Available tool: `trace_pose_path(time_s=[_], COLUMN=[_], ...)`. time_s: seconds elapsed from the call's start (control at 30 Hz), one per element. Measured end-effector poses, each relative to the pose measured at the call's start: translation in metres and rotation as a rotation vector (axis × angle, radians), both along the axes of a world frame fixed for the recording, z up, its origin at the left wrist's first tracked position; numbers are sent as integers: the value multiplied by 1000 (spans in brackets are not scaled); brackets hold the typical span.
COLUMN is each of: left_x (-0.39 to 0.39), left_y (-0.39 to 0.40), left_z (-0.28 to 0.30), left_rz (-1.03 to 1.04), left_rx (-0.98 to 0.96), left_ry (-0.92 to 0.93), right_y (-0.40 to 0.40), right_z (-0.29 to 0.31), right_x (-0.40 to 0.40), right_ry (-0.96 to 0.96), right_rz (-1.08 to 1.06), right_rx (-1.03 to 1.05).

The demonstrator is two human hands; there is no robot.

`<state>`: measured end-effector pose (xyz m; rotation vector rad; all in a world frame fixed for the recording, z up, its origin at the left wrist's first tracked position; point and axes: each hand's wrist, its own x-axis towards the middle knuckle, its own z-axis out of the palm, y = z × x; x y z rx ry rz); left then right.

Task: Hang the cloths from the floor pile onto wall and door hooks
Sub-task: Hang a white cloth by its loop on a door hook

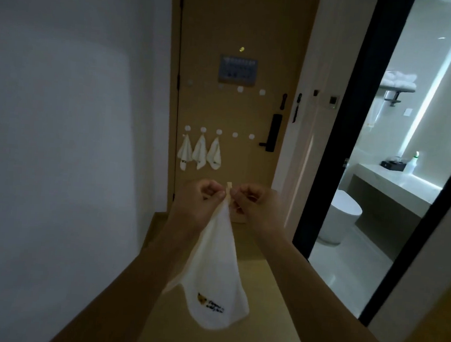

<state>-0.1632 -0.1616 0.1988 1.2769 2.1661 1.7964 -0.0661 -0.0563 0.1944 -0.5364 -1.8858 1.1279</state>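
Note:
A white cloth (216, 272) with a small printed logo hangs in front of me. My left hand (200, 204) and my right hand (256, 208) both pinch its small loop at the top corner, held at chest height. Ahead, the tan door (244, 24) carries two rows of round white hooks. Three white cloths (199, 152) hang from the lower row's left hooks. Two bare hooks (235, 135) sit to their right, and the upper hook row (240, 89) holds nothing.
A black door handle (273, 132) is on the door's right side, with a small sign (237, 69) above the hooks. A white wall runs along the left. On the right a black-framed opening shows a bathroom with a toilet (342, 217) and counter (396, 181).

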Motion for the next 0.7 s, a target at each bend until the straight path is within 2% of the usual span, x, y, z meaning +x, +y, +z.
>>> trace_pose_path(time_s=[0.1, 0.33, 0.7], left_x=[-33, -104, -212], left_y=[43, 158, 309], left_z=[-1, 1, -25], left_rz=[67, 153, 66], left_rx=[-5, -1, -23], left_ry=[101, 77, 1], right_y=[47, 165, 304], right_z=[-4, -2, -25], right_x=[-36, -113, -225], right_ry=[-2, 18, -34], right_rz=[-7, 72, -7], right_rx=[42, -112, -130])
